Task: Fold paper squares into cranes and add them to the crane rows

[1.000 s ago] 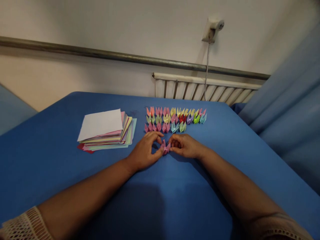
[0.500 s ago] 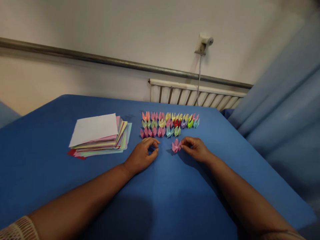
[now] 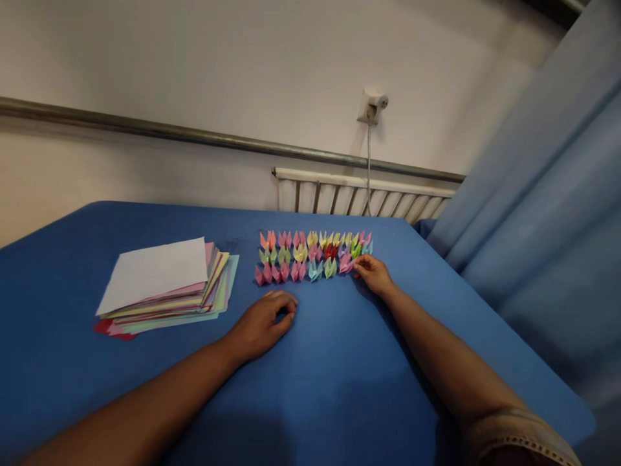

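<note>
My right hand (image 3: 374, 274) pinches a pink origami crane (image 3: 346, 263) by its right side, at the right end of the front row. Beside it in that row stands a pale green crane (image 3: 330, 267), then a light blue crane (image 3: 315, 269) and several pink ones (image 3: 282, 272). Two more rows of small paper cranes in yellow, red, green and other colours stand behind. Loosely curled, my left hand (image 3: 266, 323) rests on the blue table in front of the rows, a small gap between thumb and forefinger and nothing held.
A stack of coloured paper (image 3: 165, 298) with a white sheet on top lies left of the cranes. Behind the blue table (image 3: 310, 388) are a metal rail (image 3: 194, 134), a radiator (image 3: 334, 194) and a plugged socket (image 3: 371, 107). A blue curtain (image 3: 533, 194) hangs at right.
My right hand has carried the pink crane forward from in front of the rows to the front row's right end. My left hand now sits further back from the cranes; the view has shifted somewhat.
</note>
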The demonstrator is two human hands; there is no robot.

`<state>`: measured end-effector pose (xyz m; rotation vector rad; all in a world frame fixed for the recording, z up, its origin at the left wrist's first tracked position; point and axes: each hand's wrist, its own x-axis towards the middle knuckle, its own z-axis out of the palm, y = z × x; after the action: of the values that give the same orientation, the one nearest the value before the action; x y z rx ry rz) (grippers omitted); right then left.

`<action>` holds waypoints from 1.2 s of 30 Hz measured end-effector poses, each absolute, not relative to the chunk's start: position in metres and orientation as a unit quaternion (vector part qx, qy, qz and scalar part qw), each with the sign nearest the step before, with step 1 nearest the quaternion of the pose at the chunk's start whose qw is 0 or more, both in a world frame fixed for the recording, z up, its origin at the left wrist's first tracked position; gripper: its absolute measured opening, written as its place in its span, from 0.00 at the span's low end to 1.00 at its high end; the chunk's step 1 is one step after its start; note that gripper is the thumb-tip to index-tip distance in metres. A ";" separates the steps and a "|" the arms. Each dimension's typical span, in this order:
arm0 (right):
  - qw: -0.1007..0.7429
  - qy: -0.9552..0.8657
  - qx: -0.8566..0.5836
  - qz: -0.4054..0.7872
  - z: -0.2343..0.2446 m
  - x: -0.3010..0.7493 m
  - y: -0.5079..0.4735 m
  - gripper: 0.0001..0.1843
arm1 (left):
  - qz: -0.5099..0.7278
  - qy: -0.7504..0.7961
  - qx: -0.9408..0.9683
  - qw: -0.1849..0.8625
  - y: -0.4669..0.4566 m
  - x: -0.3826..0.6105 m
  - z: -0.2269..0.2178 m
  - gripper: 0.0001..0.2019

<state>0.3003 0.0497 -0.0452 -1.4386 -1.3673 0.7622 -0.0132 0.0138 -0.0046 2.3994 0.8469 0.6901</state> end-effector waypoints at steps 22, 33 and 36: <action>0.440 -0.629 -0.577 0.281 -0.052 0.307 0.050 0.08 | 0.225 0.325 0.879 0.267 0.015 -0.014 -0.004 0.05; 0.476 -0.606 -0.562 0.302 -0.055 0.304 0.048 0.08 | 0.220 0.330 0.876 0.275 0.015 -0.014 -0.004 0.04; 0.494 -0.583 -0.570 0.302 -0.054 0.304 0.046 0.09 | 0.218 0.329 0.877 0.275 0.015 -0.014 -0.004 0.04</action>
<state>0.3039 0.0463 -0.0538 -1.3810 -1.4133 0.7334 -0.0139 0.0152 -0.0042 2.3566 0.8837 0.5854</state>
